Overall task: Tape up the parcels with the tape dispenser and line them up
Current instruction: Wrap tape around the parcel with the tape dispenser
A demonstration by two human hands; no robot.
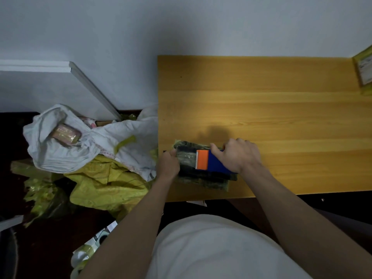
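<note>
A flat dark parcel (201,179) in greenish wrap lies at the near left corner of the wooden table (281,109). My right hand (238,156) grips a blue and orange tape dispenser (209,160) that lies on top of the parcel, its toothed orange end pointing left. A strip of clear tape (186,158) runs from that end toward the parcel's left edge. There my left hand (168,165) holds the parcel's left end, fingers curled over it.
Left of the table, a heap of white and yellow bags (96,158) covers the floor, with a pinkish wrapped parcel (65,133) inside a white one. A yellow-green box (364,71) sits at the table's far right edge. The wall runs behind.
</note>
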